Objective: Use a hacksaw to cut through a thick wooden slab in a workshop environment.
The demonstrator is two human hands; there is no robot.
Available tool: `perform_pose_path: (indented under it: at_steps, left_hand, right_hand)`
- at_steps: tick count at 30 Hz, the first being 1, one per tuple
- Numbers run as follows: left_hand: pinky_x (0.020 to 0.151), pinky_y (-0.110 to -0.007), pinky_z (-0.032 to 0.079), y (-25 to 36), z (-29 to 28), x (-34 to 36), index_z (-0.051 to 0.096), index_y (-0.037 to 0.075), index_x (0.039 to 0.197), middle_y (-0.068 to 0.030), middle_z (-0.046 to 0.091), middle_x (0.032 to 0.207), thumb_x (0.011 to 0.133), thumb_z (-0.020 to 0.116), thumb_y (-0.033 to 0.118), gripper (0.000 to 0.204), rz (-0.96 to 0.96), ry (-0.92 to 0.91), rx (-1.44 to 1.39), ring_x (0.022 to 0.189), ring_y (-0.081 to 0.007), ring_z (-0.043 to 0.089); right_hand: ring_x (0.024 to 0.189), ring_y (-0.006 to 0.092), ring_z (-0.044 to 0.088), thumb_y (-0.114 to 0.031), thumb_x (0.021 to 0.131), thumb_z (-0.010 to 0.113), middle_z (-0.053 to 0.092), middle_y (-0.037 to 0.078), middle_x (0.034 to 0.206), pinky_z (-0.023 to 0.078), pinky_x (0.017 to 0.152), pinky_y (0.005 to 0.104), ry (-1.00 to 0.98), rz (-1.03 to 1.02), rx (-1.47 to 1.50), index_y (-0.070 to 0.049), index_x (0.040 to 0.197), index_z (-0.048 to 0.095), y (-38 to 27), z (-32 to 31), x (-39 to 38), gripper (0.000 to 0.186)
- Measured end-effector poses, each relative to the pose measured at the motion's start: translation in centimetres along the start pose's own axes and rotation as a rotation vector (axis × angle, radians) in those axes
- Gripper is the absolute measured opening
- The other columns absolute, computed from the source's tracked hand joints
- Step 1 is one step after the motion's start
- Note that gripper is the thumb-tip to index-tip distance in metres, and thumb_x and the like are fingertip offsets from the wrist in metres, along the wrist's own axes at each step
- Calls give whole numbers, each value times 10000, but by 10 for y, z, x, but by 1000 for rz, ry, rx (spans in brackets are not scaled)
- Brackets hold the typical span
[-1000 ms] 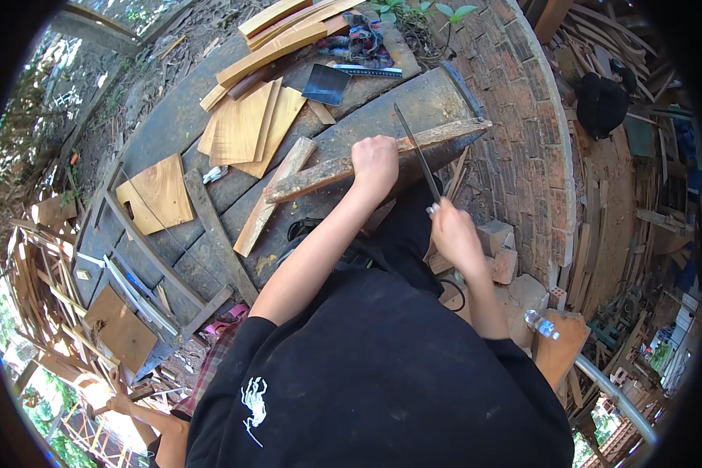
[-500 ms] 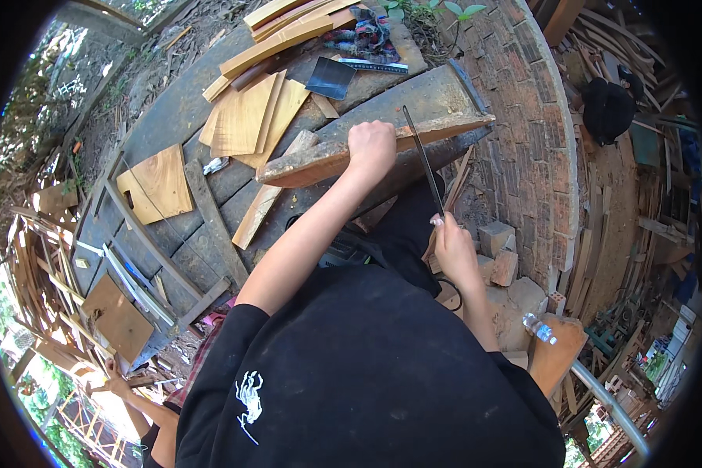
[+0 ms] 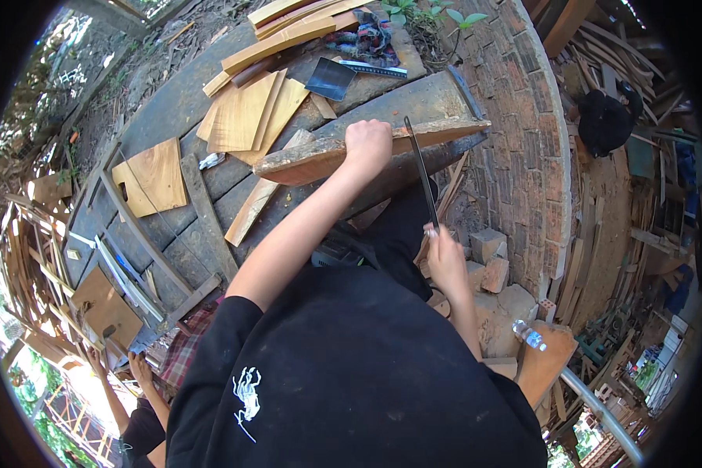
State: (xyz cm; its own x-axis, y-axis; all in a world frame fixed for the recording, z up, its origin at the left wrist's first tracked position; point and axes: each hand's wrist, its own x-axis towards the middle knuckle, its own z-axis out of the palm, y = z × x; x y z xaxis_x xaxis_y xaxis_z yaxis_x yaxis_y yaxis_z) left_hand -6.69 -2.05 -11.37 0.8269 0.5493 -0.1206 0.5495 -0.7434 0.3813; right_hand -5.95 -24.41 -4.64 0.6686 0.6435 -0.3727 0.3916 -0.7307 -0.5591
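Note:
My left hand is closed over the upper edge of a thick, rough-edged wooden board, which stands tilted on the dark workbench. To its right, my right hand grips the near end of a long, narrow dark blade. The blade is seen almost edge-on, so I cannot make out its teeth or its exact kind. It lies across the board's edge a little right of my left fist, its far tip just beyond the board.
Thin yellowish boards, a dark square plate, a ruler and a crumpled cloth lie on the bench. A brick wall curves along the right. Another person's hands are at lower left. A plastic bottle lies lower right.
My right hand and the blade have drawn slightly toward me. My left hand keeps its hold on the board. At lower left, the other person's hands have shifted.

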Motion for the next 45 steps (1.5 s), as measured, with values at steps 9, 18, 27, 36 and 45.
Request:
perform_pose_path:
  at_steps: [9,18,27,36,45]
  left_hand:
    - [586,-363,512,21,11,-21,638,27,706,-169,629,685,670,543,64,108,52,36,23,661,-300,644]
    - [591,-366,512,22,3,-21,635,21,715,-166,632,699,673,547,54,103,43,-38,44,668,-298,644]
    - [597,-375,510,37,23,-43,613,18,701,-173,627,688,674,539,46,84,7,34,70,674,-302,644]
    - [667,-386,511,8,-3,-2,655,1,739,-193,640,773,656,567,127,175,30,-113,74,756,-308,642]
    - [665,-370,512,-39,-10,48,638,36,764,-167,628,827,676,564,61,118,145,12,167,803,-294,630]
  right_hand:
    - [753,452,551,-193,906,380,560,293,729,406,641,540,64,-68,-77,3,873,492,-8,14,75,228]
    - [732,441,558,-165,900,385,564,282,714,411,639,534,-26,17,14,-12,927,503,10,-11,-2,195]
    - [756,448,560,-211,908,378,574,281,729,429,663,527,83,-30,-14,-7,905,508,6,16,48,242]
    - [753,444,558,-218,907,392,563,292,721,409,671,538,39,110,12,-10,909,507,-8,-5,-14,237]
    - [763,417,587,-202,870,414,597,256,758,464,681,503,157,68,-17,-46,931,527,-29,25,41,202]
